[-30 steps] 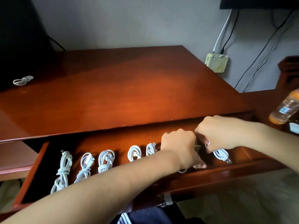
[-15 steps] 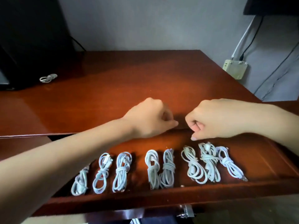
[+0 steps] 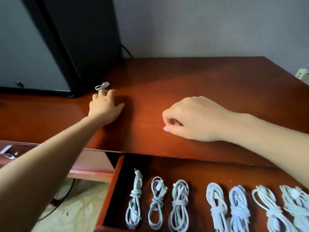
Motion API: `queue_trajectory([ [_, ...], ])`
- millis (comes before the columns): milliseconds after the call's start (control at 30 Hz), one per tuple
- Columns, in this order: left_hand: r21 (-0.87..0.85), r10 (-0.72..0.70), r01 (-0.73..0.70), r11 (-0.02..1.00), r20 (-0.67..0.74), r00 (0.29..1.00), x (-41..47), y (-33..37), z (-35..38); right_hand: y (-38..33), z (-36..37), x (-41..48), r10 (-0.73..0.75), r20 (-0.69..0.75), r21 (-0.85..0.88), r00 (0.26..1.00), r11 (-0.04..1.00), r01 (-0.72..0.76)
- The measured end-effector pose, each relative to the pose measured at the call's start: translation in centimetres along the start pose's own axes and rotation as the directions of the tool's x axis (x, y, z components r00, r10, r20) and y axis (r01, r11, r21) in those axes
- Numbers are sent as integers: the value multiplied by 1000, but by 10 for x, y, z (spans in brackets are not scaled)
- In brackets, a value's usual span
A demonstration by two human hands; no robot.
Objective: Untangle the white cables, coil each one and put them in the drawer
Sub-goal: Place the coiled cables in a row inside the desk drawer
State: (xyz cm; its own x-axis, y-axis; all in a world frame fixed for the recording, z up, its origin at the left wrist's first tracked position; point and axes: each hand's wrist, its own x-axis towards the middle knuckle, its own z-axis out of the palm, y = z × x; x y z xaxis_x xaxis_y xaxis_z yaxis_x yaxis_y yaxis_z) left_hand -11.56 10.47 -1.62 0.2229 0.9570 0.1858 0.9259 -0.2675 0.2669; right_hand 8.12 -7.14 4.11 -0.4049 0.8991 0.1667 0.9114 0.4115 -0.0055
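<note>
A small coiled white cable (image 3: 102, 85) lies on the reddish wooden desk (image 3: 192, 77) beside a black monitor. My left hand (image 3: 105, 106) stretches out over the desk with fingers extended, its fingertips just touching or nearly touching that cable. My right hand (image 3: 192, 118) rests on the desk near the front edge, fingers curled under, holding nothing. Below, the open drawer (image 3: 115, 190) holds several coiled white cables (image 3: 178, 205) laid side by side in a row.
The black monitor (image 3: 55, 47) stands at the back left of the desk. A pale power adapter (image 3: 302, 76) hangs on the wall at the far right. Patterned floor shows left of the drawer.
Both hands left the drawer and rose over the desk. My left hand has reached far left to the lone small cable; my right hand settled on the desk.
</note>
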Motion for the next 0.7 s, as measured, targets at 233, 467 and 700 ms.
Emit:
queue_trajectory([
  [233,-90,-39,34,995,-56,998,45,-26,8,-3,25,88,-77,-55,53,996,995,80],
  [467,-103,-142,133,986,-81,987,77,-41,15,9,46,138,-24,-78,145,997,989,35],
  [700,-78,42,-59,995,-195,980,64,-36,11,29,56,129,65,-93,149,994,988,-51],
])
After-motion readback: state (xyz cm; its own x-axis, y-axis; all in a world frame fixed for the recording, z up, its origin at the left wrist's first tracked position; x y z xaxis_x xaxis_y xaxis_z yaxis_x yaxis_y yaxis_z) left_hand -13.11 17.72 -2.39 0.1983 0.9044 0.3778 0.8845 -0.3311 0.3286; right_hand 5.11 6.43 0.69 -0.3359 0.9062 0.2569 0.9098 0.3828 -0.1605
